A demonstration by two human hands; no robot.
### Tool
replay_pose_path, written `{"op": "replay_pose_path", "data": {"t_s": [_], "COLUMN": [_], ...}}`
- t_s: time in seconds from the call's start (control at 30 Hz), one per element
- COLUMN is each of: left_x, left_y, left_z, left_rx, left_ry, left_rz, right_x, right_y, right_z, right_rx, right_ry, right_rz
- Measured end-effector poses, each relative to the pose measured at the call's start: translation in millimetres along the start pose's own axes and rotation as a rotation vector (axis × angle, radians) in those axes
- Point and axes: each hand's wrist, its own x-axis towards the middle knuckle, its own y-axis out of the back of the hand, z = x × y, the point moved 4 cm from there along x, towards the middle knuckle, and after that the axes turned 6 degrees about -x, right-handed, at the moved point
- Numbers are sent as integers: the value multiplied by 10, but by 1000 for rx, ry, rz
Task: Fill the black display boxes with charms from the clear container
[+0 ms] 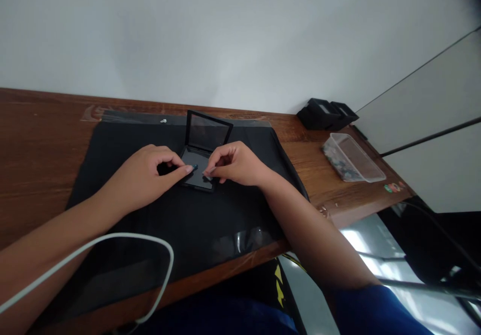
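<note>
A small black case (200,187) lies on a black mat (210,235), its framed see-through lid (208,130) tipped up at the back. My left hand (152,177) reaches in from the left, thumb and finger pinched on a tiny dark blue piece (195,166) above the grey inside of the case. From the right, my right hand (237,165) is closed in a pinch on a small greyish, shiny piece (209,174) over the case's right part. Both pieces are too small to name, and my fingers hide part of them.
A clear plastic box (353,157) with many small packets stands on the wooden table (306,149) to the right. Behind it sit black bins (325,113) by the wall. A white cable (124,235) loops across my left forearm. A small white bit (163,121) lies at the mat's back edge.
</note>
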Motion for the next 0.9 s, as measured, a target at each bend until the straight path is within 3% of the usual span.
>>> {"op": "replay_pose_path", "data": {"t_s": [0.3, 0.6, 0.77, 0.9], "left_x": [15, -18, -71, -76], "left_y": [15, 36, -26, -51], "left_z": [-87, -106, -169, -215], "left_rx": [38, 15, 89, 130], "left_ry": [-31, -46, -183, -204], "left_rz": [110, 74, 13, 4], "right_x": [-4, -200, -269, -305], "right_y": [37, 112, 131, 135], "right_z": [-34, -257, -341, -328], "right_rx": [-232, -665, -873, -1003], "right_ry": [82, -23, -141, -261], "right_rz": [102, 260, 196, 122]}}
